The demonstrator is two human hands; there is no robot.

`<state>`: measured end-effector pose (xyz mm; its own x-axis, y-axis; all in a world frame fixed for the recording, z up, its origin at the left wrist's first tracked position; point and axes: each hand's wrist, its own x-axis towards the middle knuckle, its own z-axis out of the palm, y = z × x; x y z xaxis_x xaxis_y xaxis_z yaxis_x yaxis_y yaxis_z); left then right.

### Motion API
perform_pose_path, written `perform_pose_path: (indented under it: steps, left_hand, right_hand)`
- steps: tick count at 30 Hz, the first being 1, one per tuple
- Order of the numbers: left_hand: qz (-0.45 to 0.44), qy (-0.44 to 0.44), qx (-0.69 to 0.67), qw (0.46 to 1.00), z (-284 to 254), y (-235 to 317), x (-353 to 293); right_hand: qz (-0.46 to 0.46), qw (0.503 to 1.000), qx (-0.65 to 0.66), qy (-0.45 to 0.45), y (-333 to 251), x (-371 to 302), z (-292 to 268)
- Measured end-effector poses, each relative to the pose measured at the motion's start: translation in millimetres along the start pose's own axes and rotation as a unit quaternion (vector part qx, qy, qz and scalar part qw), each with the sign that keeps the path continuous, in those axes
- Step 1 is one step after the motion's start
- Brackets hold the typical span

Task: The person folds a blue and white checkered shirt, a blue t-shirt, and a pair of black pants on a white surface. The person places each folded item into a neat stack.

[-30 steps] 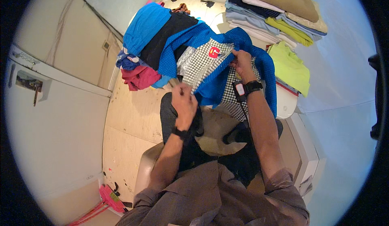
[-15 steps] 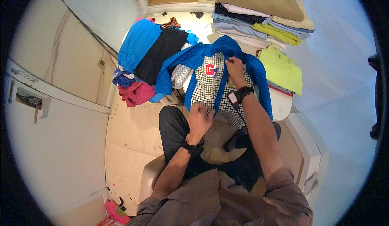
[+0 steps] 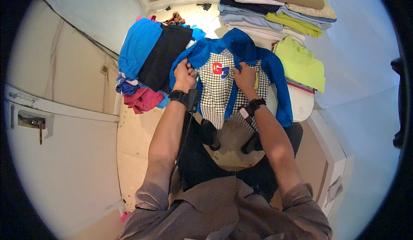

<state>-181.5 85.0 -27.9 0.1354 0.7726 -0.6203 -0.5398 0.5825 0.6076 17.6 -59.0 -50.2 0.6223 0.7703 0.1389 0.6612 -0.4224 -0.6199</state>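
A jacket with blue dotted sleeves and a black-and-white checked body lies spread before me, its blue collar or hood at the far end. Letter-like patches decorate its chest. My left hand has its fingers closed on the blue sleeve at the jacket's left side. At the middle, my right hand pinches the blue front edge just below the collar. The lower hem hangs toward my knees. Black straps with small devices circle both wrists.
To the left is a heap of clothes, with blue cloth, black cloth and dark pink cloth. Folded garments form a stack at the far right, beside a yellow-green folded garment on a white tabletop. A white door stands left.
My left hand has gone from the lower front hem up and left to the sleeve, and grips it there. My right hand stays near the collar; the jacket's left side is drawn outward.
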Motion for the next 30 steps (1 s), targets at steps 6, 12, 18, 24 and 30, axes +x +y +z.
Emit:
perform_pose_path:
  steps: [6, 12, 18, 24, 30]
  left_hand:
    - [0.409, -0.029, 0.322, 0.853, 13, 24, -5]
    - [0.325, -0.008, 0.617, 0.717, 12, 56, 22]
    - [0.444, 0.061, 0.524, 0.724, -18, 18, -32]
    - [0.406, 0.031, 0.346, 0.845, -109, -67, -64]
    - [0.421, 0.074, 0.352, 0.832, -121, -110, -93]
  right_hand:
    - [-0.014, 0.998, 0.011, 0.066, 4, 7, 7]
    - [0.025, 1.000, -0.010, -0.002, -17, 12, 5]
    - [-0.026, 0.994, 0.045, 0.101, 7, 3, 7]
    - [0.023, 0.987, 0.130, 0.093, -2, -123, -27]
    - [0.095, 0.971, 0.197, -0.093, 34, -233, 12]
